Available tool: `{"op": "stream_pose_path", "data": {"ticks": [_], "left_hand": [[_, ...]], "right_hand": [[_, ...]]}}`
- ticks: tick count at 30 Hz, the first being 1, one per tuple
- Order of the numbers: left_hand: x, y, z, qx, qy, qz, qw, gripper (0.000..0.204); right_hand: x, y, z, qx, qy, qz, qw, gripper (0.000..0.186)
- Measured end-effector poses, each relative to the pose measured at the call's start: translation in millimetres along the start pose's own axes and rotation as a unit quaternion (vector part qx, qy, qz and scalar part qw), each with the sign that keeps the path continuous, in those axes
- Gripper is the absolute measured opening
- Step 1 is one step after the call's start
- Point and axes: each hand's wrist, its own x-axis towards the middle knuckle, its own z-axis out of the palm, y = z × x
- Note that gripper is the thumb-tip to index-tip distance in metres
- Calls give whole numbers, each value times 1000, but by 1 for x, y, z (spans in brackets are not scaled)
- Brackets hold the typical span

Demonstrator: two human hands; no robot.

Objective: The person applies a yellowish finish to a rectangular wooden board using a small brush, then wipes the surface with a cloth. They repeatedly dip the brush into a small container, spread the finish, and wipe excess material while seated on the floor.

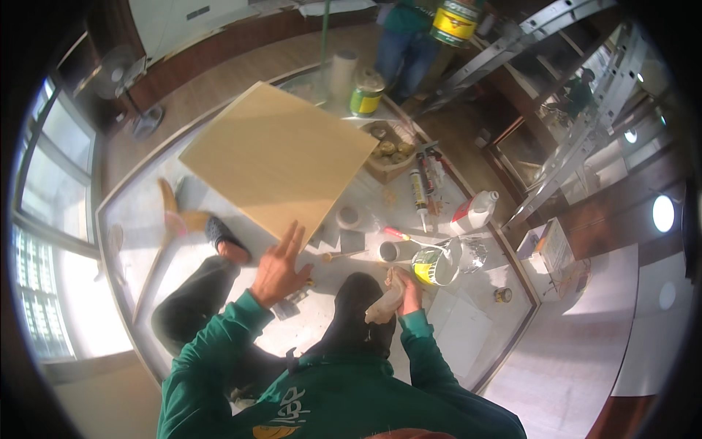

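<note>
A large square tan wood panel [274, 157] lies in front of me, raised at a slant to the work surface's edges. My left hand [276, 272] rests with its fingers stretched out at the panel's near corner. Close to my right knee, my right hand [411, 291] is closed around a crumpled, stained beige rag [387, 301], which hangs down over my dark trouser leg. Just beyond that hand stands an opened yellow and green can [425, 272] with a whitish rim. A red-handled tool [397, 233] lies toward the can, its far end unclear.
Right of the panel are a box of round lumps [387, 150], a sealant tube [418, 192], a white jug [477, 212] and a small tin [502, 295]. Behind stands another can [367, 91]. A metal ladder [523, 36] and another person's legs [406, 51] are farther back.
</note>
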Motion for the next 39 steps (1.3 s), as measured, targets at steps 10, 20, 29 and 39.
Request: {"op": "stream_pose_path", "data": {"ticks": [10, 20, 29, 39], "left_hand": [[280, 97, -43, 5, 40, 144, 989, 36], [126, 33, 227, -86, -274, -69, 955, 45], [99, -23, 461, -34, -218, -245, 944, 39], [171, -4, 363, -41, -227, -173, 958, 23]], "right_hand": [[53, -20, 32, 136, 27, 20, 990, 30], [60, 21, -102, -20, 13, 99, 995, 24], [61, 40, -141, -217, 78, 90, 969, 21], [174, 2, -66, -289, -5, -84, 954, 41]]}}
